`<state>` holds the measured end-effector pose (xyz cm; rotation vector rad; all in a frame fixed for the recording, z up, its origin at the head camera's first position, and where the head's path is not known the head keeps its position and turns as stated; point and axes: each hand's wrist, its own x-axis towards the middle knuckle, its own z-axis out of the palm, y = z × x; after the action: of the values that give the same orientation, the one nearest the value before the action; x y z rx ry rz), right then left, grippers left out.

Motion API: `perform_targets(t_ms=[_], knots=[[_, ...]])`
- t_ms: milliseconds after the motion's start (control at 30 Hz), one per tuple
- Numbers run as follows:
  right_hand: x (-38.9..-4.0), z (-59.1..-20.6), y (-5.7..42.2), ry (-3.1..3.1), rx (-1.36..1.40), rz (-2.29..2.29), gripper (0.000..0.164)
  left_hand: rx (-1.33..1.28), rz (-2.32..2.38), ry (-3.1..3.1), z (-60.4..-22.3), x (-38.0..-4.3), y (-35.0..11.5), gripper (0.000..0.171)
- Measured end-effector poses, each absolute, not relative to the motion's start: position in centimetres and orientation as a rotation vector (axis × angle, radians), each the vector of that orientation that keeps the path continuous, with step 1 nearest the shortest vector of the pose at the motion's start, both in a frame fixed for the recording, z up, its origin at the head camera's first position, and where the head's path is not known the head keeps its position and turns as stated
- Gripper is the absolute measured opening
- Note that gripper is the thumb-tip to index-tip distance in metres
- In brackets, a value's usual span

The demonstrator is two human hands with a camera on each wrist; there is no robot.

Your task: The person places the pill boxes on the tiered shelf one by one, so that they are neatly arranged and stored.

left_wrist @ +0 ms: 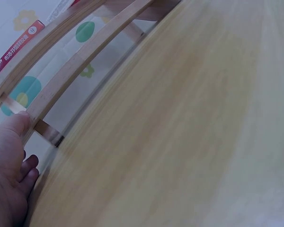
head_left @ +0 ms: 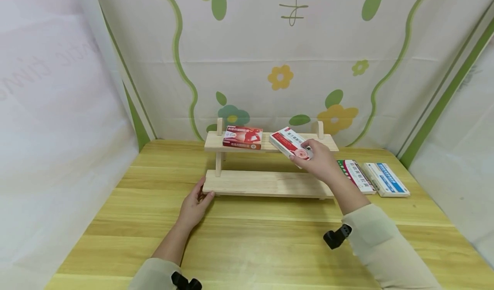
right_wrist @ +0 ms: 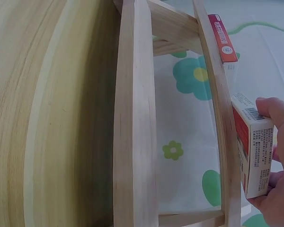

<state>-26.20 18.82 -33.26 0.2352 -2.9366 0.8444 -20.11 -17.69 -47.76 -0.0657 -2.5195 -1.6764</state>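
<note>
A two-tier wooden shelf [head_left: 266, 183] stands on the table. My left hand [head_left: 194, 208] grips the left end of its lower board, the thumb at the front corner and the other fingers by the side. On the upper board's left part lies a red medicine box [head_left: 242, 137]. My right hand [head_left: 322, 161] pinches a white-and-red medicine box [head_left: 287, 140] between thumb and fingers, tilted over the upper board's right part. The right wrist view shows this box [right_wrist: 260, 156] close beside the upper board; whether they touch, I cannot tell.
On the table to the right of the shelf lie two more medicine boxes side by side, one white with magenta and green [head_left: 359, 177] and one white and blue [head_left: 387, 179]. A patterned cloth [head_left: 239, 37] hangs behind the shelf, with cloth walls on both sides.
</note>
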Motion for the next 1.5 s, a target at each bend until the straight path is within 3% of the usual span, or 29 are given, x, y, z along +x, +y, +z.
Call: perform_targets(t_ms=[433, 967, 1500], knots=[[-25.6, -33.2, 19.5, -2.933, 0.256, 0.731, 0.072, -0.066, -1.671, -2.514, -47.8, -20.2, -17.7, 0.068], [-25.7, -33.9, 20.2, -2.809, 0.292, 0.668, 0.047, -0.045, -1.634, -2.519, -47.9, -20.1, -17.6, 0.068], [-27.0, -34.1, 20.9, -2.747, 0.161, 0.881, 0.037, -0.05, -1.662, -2.528, -47.8, -20.0, -17.6, 0.07]])
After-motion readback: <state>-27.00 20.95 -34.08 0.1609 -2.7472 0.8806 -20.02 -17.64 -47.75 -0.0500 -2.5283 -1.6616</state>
